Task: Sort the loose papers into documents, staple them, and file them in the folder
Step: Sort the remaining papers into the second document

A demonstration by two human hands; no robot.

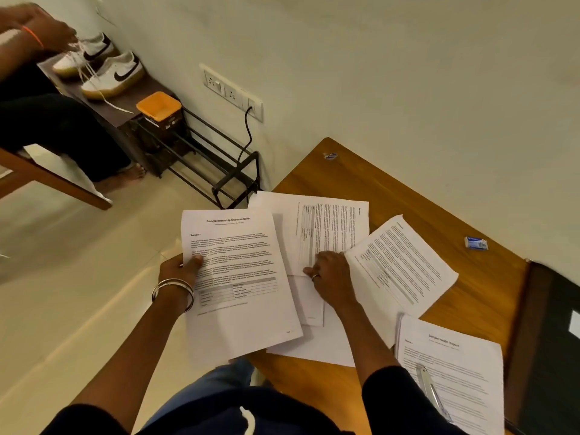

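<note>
**Two hands, one spread of pages still to be sorted**

Several loose sheets lie fanned across the near corner of the counter, and the person is in the middle of pulling them apart. The left hand pinches the left edge of the internship page, thumb on top, holding it upright in portrait with much of it hanging out past the counter's edge over the floor. The right hand rests knuckles-up on the overlapping loose papers, fingers curled down onto them; whether it has actually caught a sheet I cannot tell.

What matters next, I judge, is that the pile lies just right of the held page and directly under the right hand, so that hand is the nearer one for drawing out the next sheet. The sheets point different ways: one lies sideways, and the angled page runs diagonally toward the far right.

To the near right sits the health report stack with what looks like a stapler lying on it. A dark folder lies at the counter's right end. Bare wood is open beyond the papers toward the wall, where a small blue box sits alone.
</note>
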